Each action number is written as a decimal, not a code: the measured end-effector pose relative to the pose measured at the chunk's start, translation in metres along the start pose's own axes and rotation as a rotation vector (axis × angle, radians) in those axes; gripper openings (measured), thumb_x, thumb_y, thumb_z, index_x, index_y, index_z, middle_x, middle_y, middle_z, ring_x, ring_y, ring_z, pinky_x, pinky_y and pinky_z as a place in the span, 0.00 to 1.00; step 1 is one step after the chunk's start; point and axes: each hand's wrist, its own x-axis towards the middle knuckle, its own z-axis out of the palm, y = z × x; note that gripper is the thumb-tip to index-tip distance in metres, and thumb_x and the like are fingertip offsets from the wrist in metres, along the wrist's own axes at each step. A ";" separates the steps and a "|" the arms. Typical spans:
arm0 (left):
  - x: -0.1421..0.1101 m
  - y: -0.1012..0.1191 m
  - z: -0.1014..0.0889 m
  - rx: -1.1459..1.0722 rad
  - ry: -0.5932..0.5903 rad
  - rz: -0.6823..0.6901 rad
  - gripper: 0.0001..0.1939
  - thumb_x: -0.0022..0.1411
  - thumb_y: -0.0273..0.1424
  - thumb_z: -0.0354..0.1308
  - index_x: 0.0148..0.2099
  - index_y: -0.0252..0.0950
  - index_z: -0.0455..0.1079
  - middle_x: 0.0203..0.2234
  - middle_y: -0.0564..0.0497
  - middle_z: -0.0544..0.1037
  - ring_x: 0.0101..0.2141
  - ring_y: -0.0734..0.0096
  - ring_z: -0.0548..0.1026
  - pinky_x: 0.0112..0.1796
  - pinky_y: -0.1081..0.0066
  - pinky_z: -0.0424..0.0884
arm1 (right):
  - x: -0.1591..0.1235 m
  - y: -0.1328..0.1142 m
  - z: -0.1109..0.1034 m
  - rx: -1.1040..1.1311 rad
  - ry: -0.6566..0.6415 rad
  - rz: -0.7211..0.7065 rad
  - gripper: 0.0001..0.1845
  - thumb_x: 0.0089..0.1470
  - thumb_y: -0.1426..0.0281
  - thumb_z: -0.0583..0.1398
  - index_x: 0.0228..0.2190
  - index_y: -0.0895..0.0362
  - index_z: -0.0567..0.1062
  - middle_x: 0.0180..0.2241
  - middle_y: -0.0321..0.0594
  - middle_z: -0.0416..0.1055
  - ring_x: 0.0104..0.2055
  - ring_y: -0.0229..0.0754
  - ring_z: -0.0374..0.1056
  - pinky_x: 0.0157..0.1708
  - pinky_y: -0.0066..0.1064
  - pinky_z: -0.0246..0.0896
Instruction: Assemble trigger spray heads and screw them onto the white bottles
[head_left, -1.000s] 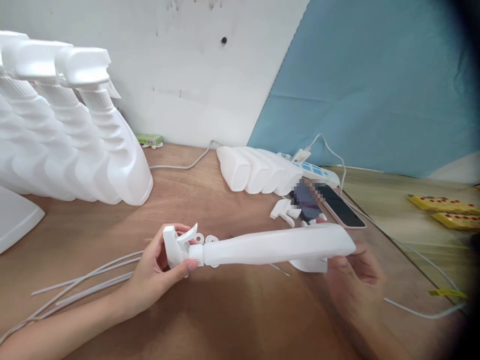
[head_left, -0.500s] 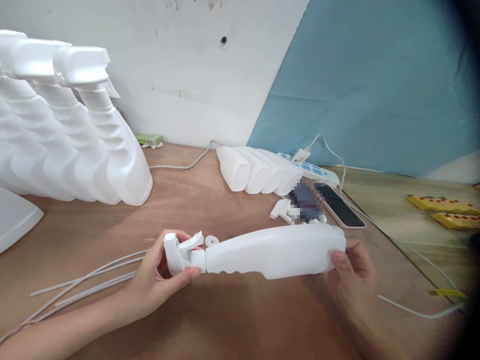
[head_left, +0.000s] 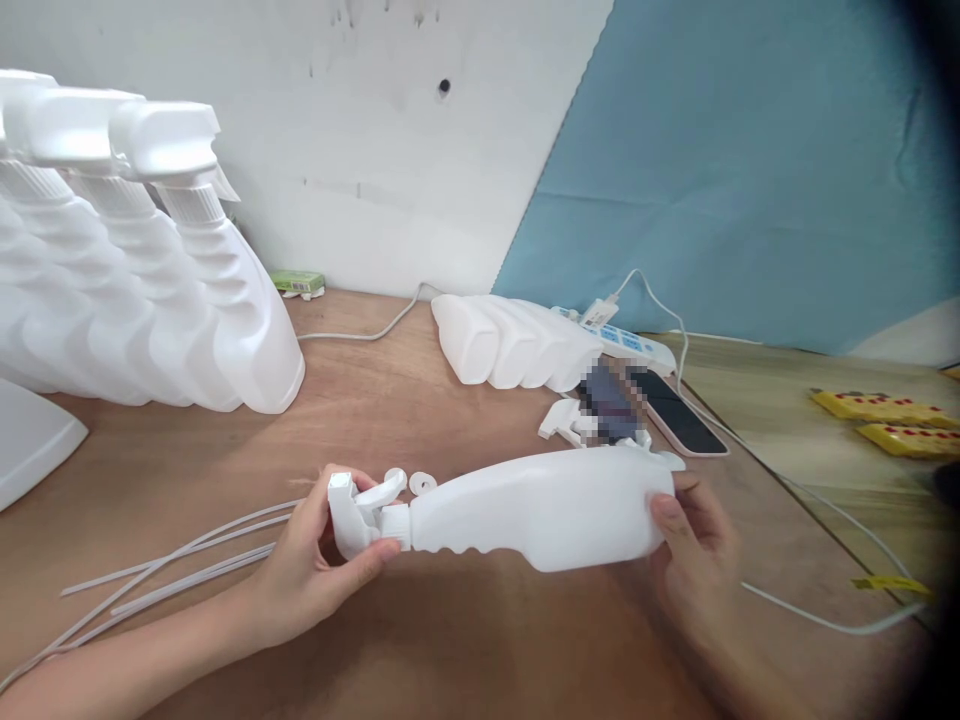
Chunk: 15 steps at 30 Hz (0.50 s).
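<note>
A white spray bottle [head_left: 517, 510] lies sideways in the air between my hands, low over the wooden table. My left hand [head_left: 322, 560] is closed round its trigger sprayer head [head_left: 349, 515], with the thumb at the ribbed collar [head_left: 395, 524] on the bottle's neck. At the other end my right hand [head_left: 694, 540] grips the bottle's base, thumb on the near side and fingers mostly hidden behind. Small white washers [head_left: 423, 484] lie on the table just behind the neck. Several thin white tubes [head_left: 187, 550] lie beside and behind my left forearm.
Upright spray bottles [head_left: 247, 320] stand in a row at the left. Bottles without sprayers [head_left: 480, 345] lie at the back middle. Loose sprayer heads [head_left: 562, 420], a phone [head_left: 686, 415] and a power strip [head_left: 637, 347] with cables are at the right. Yellow objects [head_left: 885, 408] lie farther right.
My right hand and the bottle's base have shifted slightly left, and the bottle has rolled a little. My left hand stays round the sprayer head.
</note>
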 end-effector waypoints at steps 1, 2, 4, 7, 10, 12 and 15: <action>0.002 0.001 -0.001 -0.021 0.010 -0.021 0.16 0.55 0.36 0.59 0.42 0.40 0.56 0.34 0.50 0.73 0.29 0.70 0.70 0.27 0.74 0.66 | -0.002 0.000 0.001 0.002 -0.012 0.008 0.17 0.44 0.55 0.62 0.27 0.56 0.68 0.25 0.35 0.65 0.24 0.37 0.58 0.21 0.26 0.50; 0.004 0.002 -0.001 -0.040 0.035 -0.036 0.17 0.54 0.36 0.60 0.43 0.40 0.57 0.33 0.51 0.73 0.29 0.71 0.69 0.27 0.75 0.66 | -0.004 -0.001 0.003 0.002 -0.022 0.016 0.17 0.45 0.55 0.61 0.30 0.55 0.68 0.26 0.35 0.65 0.25 0.38 0.59 0.20 0.26 0.50; 0.008 0.003 -0.003 -0.079 0.104 -0.061 0.19 0.53 0.37 0.61 0.44 0.39 0.59 0.32 0.52 0.74 0.29 0.71 0.69 0.28 0.75 0.66 | -0.010 -0.004 0.006 -0.009 -0.038 0.009 0.19 0.47 0.54 0.60 0.36 0.54 0.68 0.30 0.38 0.67 0.26 0.39 0.61 0.20 0.27 0.52; 0.015 -0.002 -0.007 -0.200 0.158 -0.114 0.20 0.54 0.39 0.60 0.46 0.37 0.61 0.31 0.51 0.75 0.30 0.70 0.70 0.30 0.74 0.66 | -0.022 -0.008 0.013 -0.050 -0.064 -0.094 0.23 0.49 0.55 0.58 0.44 0.54 0.67 0.39 0.44 0.68 0.32 0.44 0.65 0.26 0.32 0.58; 0.019 -0.008 -0.011 -0.330 0.165 -0.093 0.18 0.56 0.39 0.58 0.46 0.36 0.64 0.30 0.51 0.74 0.30 0.70 0.71 0.31 0.73 0.67 | -0.033 -0.010 0.020 -0.069 -0.021 -0.272 0.24 0.49 0.57 0.57 0.46 0.54 0.67 0.41 0.46 0.67 0.37 0.49 0.65 0.33 0.38 0.60; 0.018 -0.009 -0.013 -0.360 0.158 -0.020 0.17 0.55 0.38 0.59 0.46 0.38 0.66 0.30 0.51 0.72 0.30 0.70 0.71 0.30 0.74 0.68 | -0.037 -0.009 0.024 -0.028 0.045 -0.350 0.24 0.47 0.59 0.56 0.46 0.54 0.68 0.39 0.44 0.68 0.35 0.50 0.66 0.33 0.39 0.59; 0.013 -0.006 -0.012 -0.355 0.124 0.097 0.22 0.52 0.38 0.62 0.50 0.40 0.65 0.33 0.49 0.71 0.35 0.65 0.73 0.32 0.71 0.70 | -0.037 -0.006 0.024 -0.005 0.113 -0.342 0.22 0.47 0.59 0.55 0.45 0.52 0.69 0.39 0.42 0.69 0.37 0.51 0.65 0.35 0.40 0.56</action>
